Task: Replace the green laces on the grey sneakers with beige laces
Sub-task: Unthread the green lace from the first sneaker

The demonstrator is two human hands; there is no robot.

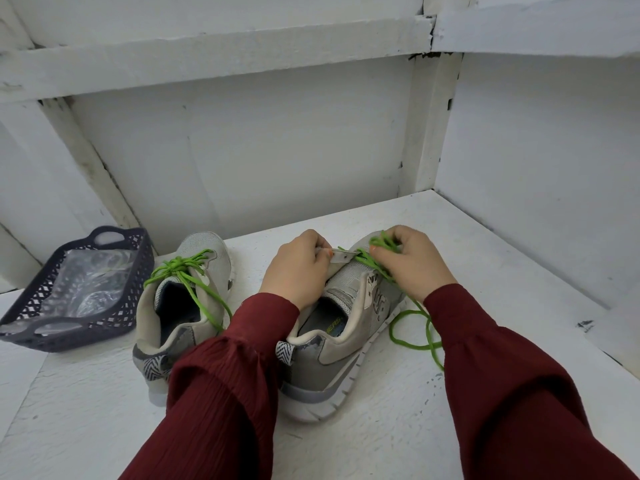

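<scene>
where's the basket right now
In the head view the dark lattice basket sits at the far left of the white surface, just left of the left grey sneaker and near the back wall.

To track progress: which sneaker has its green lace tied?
The sneaker beside the basket: its lace is knotted; the other sneaker has a loose lace in the right hand.

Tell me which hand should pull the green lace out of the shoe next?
Probably the right hand: it already pinches the green lace on the right sneaker, while the left hand steadies that sneaker.
</scene>
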